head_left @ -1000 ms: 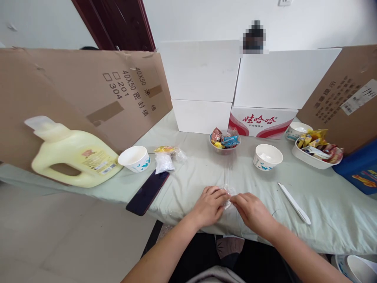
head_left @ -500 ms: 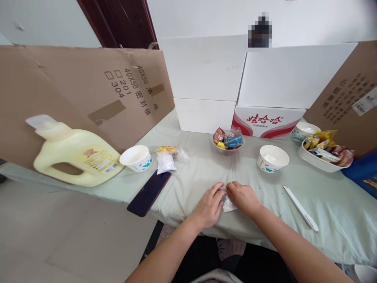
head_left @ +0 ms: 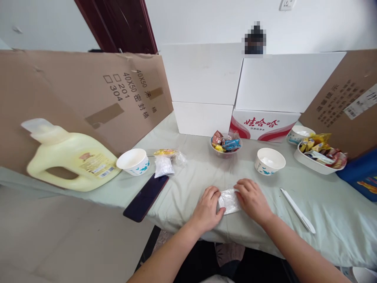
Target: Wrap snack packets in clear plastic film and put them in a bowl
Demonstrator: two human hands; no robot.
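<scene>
A small clear plastic bag with whitish contents [head_left: 229, 201] lies flat on the cloth-covered table [head_left: 188, 200] near its front edge. My left hand [head_left: 207, 208] holds its left side, the thumb at the lower corner and the fingers curled at the upper one. On the opposite side, my right hand [head_left: 253, 200] has bent fingers gripping the upper right edge. Some of the right fingertips are hidden behind that hand. To the right of my right hand lies a white slim cutter-like tool [head_left: 297, 210].
A dark phone [head_left: 145, 198] and a filled clear bag [head_left: 163, 166] lie left, beside a paper bowl [head_left: 134, 162] and a yellow jug [head_left: 73, 161]. Another paper bowl [head_left: 270, 161], a clear bowl of snack packets [head_left: 226, 144] and a white snack dish [head_left: 319, 161] stand farther back, before white boxes [head_left: 203, 118].
My hands have moved apart from being close together over the bag, the right one shifting to the right. More of the bag shows, spread flat between them. The view has shifted slightly.
</scene>
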